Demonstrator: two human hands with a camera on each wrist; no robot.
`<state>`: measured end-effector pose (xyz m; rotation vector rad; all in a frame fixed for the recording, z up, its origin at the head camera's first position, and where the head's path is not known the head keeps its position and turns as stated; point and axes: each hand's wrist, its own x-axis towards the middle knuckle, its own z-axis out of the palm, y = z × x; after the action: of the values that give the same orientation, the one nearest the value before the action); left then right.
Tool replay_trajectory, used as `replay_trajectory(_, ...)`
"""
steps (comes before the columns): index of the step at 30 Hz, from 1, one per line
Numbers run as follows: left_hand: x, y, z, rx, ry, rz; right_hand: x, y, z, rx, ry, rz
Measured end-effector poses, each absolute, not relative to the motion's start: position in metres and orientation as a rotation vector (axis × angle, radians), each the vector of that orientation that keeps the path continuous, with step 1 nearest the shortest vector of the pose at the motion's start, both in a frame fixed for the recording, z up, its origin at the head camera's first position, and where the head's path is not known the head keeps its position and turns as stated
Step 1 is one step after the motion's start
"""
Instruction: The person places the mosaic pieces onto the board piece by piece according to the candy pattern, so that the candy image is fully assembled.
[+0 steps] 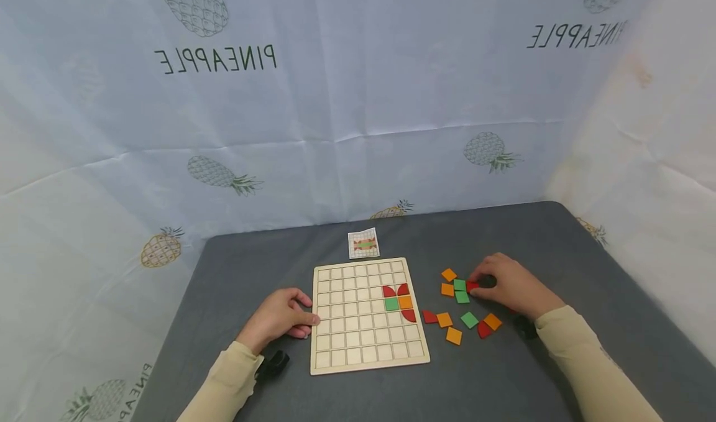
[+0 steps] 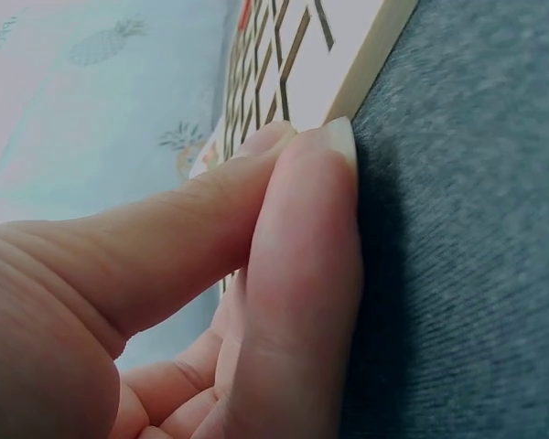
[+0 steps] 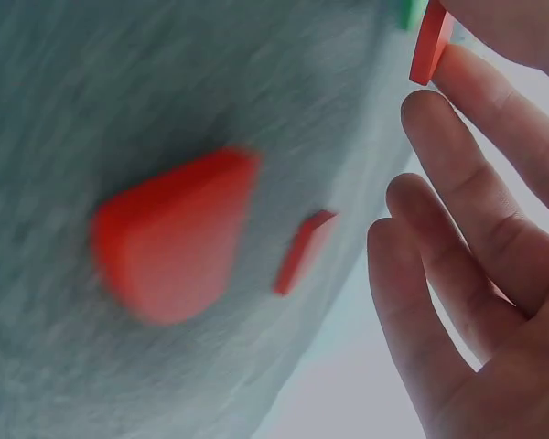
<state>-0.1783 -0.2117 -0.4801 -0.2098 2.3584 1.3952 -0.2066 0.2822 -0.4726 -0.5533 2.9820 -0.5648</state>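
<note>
My left hand [image 1: 279,313] pinches the left edge of a wooden grid board [image 1: 338,341] between thumb and finger, seen close up in the left wrist view. On the board's right side sit a green square [image 1: 391,304], an orange square [image 1: 405,302] and 3 red quarter-round tiles [image 1: 409,316]. To the right of the board, my right hand [image 1: 511,287] pinches a red tile [image 3: 430,44] between thumb and index finger, beside two green squares [image 1: 462,297]. Its other fingers are spread loosely in the right wrist view.
Loose orange [image 1: 454,335], green [image 1: 469,320] and red tiles [image 1: 429,317] lie between the board and my right arm. More red tiles [image 3: 174,247] lie under the right hand. Behind the board is a small pattern card [image 1: 363,244]. A pineapple-print curtain [image 1: 335,99] surrounds the grey table [image 1: 252,254].
</note>
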Motion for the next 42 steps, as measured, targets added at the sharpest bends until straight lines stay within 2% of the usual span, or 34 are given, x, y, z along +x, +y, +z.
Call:
replay_trajectory(10, -0.172, -0.207, -0.476, -0.234, 2.382, 1.393, -0.193, 0.221, -0.462, -0.715, 2.975, -0.604)
replay_trajectory(21, -0.174, -0.205, -0.477, -0.265, 2.39, 1.385, -0.181, 0.149, -0.468, -0.96, 2.905, -0.705)
replay_trajectory(42, -0.173, -0.206, -0.474, -0.29, 2.398, 1.365, -0.177, 0.133, -0.473, -1.029, 2.894, -0.642)
